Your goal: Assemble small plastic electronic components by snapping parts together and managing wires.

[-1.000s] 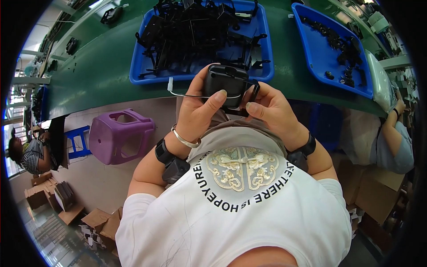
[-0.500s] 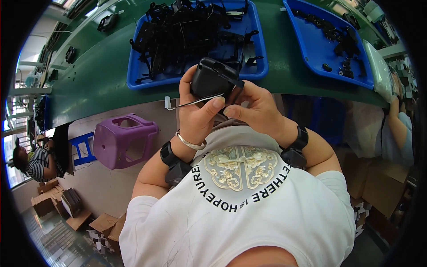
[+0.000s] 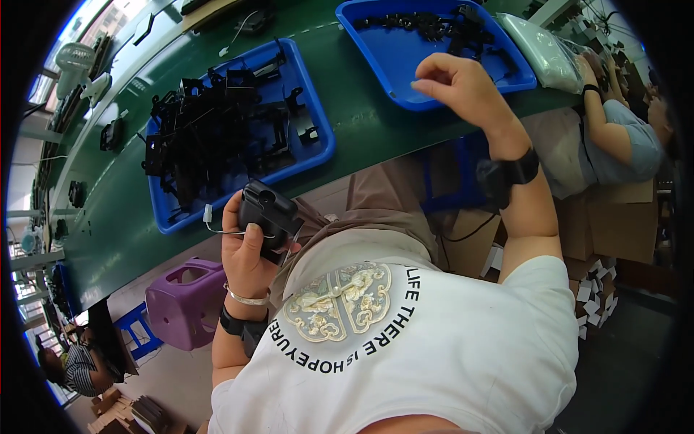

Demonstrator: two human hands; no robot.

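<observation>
My left hand (image 3: 246, 253) is closed around a black plastic housing (image 3: 266, 206), held up by the near side of the left tray. A thin cable with a white connector (image 3: 208, 213) hangs from the housing beside my thumb, and a black bracket-like part lies against its right side. My right hand (image 3: 463, 87) hovers over the near edge of the right blue tray (image 3: 394, 92). Its fingers are bent, with the thumb and index fingertips slightly apart and nothing visible between them. Small dark parts (image 3: 426, 27) lie towards the back of that tray.
A left blue tray (image 3: 327, 145) holds a heap of black brackets (image 3: 217, 123) on the green table (image 3: 369, 137). A clear plastic bag (image 3: 542, 54) lies beyond the right tray. Near another person's arm (image 3: 603, 123) are cartons. A purple stool (image 3: 184, 307) stands below the table at left.
My right hand has left the housing and moved right to the other tray. My left hand keeps the housing. The view has turned to the right.
</observation>
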